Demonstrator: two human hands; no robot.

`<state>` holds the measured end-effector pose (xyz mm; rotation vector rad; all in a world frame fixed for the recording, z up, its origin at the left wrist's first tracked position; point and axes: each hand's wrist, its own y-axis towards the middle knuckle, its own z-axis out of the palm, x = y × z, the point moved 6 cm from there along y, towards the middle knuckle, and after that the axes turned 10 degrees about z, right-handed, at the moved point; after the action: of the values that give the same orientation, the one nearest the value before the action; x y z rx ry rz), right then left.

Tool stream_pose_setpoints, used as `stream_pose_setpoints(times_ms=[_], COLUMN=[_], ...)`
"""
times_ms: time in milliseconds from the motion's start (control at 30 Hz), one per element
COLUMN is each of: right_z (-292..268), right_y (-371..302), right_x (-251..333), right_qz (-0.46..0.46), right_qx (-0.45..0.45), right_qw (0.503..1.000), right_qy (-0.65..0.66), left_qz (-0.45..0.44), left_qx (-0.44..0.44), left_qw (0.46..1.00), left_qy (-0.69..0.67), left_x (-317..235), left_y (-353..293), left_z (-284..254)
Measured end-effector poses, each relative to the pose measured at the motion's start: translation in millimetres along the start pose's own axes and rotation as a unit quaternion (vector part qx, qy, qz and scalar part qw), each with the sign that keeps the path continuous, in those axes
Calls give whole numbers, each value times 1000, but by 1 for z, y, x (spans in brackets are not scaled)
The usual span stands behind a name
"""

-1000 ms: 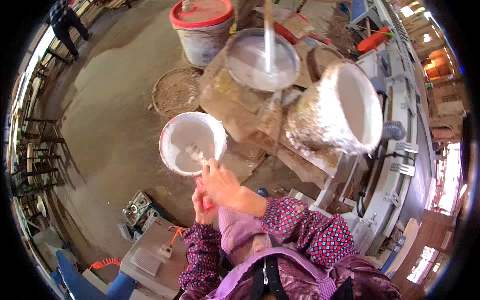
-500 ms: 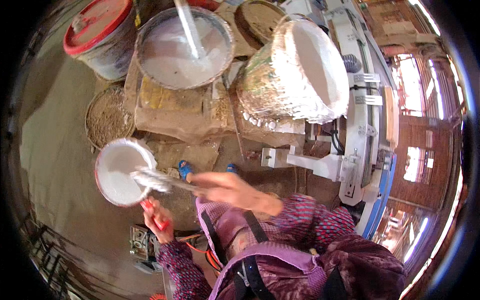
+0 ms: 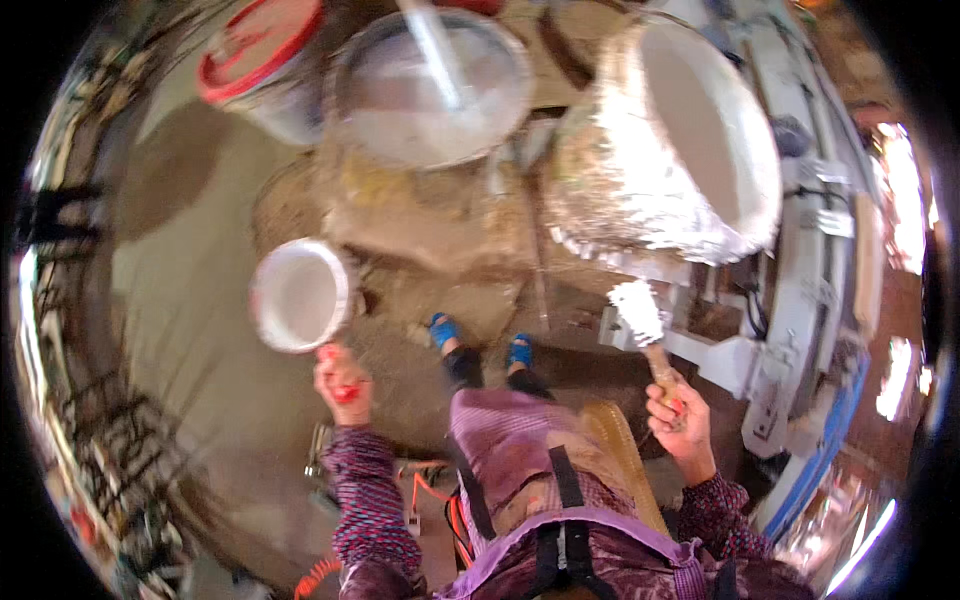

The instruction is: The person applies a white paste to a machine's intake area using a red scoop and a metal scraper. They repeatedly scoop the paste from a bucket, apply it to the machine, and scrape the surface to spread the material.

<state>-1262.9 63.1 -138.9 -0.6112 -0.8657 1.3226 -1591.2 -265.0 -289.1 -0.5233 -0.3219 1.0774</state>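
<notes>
My left hand (image 3: 343, 386) is closed round the red handle of a white dipper (image 3: 303, 297), a deep round pan held out at the left. Its inside is white, but blur hides how much it contains. My right hand (image 3: 680, 415) grips the wooden handle of a brush (image 3: 638, 312), whose head is thickly coated in white and points away from me. Just beyond the brush head, a large bucket (image 3: 600, 165) leans on its side with its mouth to the right, white coating dripping down its outer wall.
A wide tub (image 3: 345, 120) of whitish liquid, with a pale stick (image 3: 435, 55) standing in it, is at the far middle. A red-lidded bucket (image 3: 262, 55) stands at far left. Metal machine rails (image 3: 790, 330) run along the right side. My feet wear blue sandals (image 3: 520, 350).
My right hand has swung the brush from over the dipper to the right, near the leaning bucket. My left hand still holds the dipper. The whole view has shifted.
</notes>
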Motion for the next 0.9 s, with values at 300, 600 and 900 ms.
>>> stream_pose_setpoints(times_ms=[300,600,900], right_z=[33,97,94], right_y=[5,29,-10], right_x=[-4,-4,19], right_qz=[32,-26,-3], right_qx=[23,81,139], right_qw=[999,996,989], right_qy=[20,24,55], left_qz=[232,43,197], left_qx=[20,99,-173], left_qw=[930,983,849], left_qy=[284,148,459], left_x=[-86,-106,-61], left_y=[215,308,136], left_z=[-55,-126,-97])
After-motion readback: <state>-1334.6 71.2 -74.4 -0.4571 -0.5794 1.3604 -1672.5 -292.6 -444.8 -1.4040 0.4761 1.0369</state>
